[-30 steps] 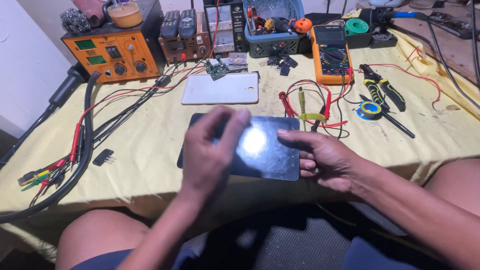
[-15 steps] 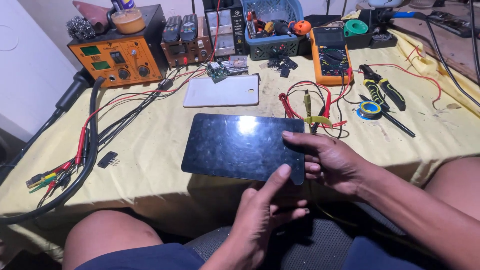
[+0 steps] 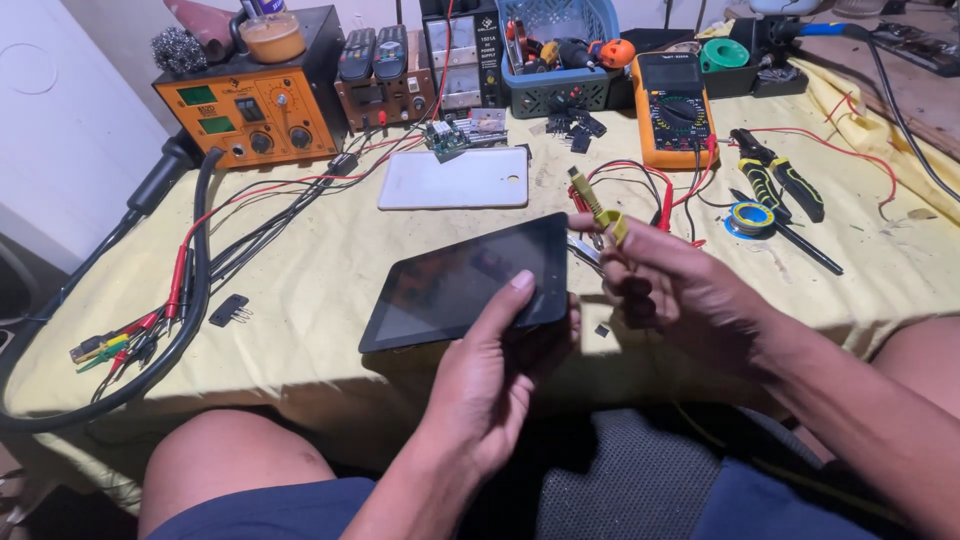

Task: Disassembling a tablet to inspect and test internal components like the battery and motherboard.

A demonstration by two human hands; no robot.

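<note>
A black tablet (image 3: 450, 285) with a dark screen is raised and tilted above the yellow-covered table (image 3: 300, 340). My left hand (image 3: 490, 385) grips it from below at its near right corner, thumb lying on the glass. My right hand (image 3: 680, 295) is just right of the tablet and pinches a slim yellow-handled tool (image 3: 598, 212), whose tip points up and away near the tablet's far right corner.
A white back cover (image 3: 455, 178) lies behind the tablet. An orange bench station (image 3: 245, 110), a blue basket (image 3: 555, 90) and an orange multimeter (image 3: 680, 105) line the back. Pliers (image 3: 780, 180) and a solder roll (image 3: 750, 217) lie right; thick cables (image 3: 190, 290) run left.
My left hand left the screen top, dropped below and now holds the tablet's corner. The tablet has lifted and tilted. My right hand let go of it and now holds the yellow tool.
</note>
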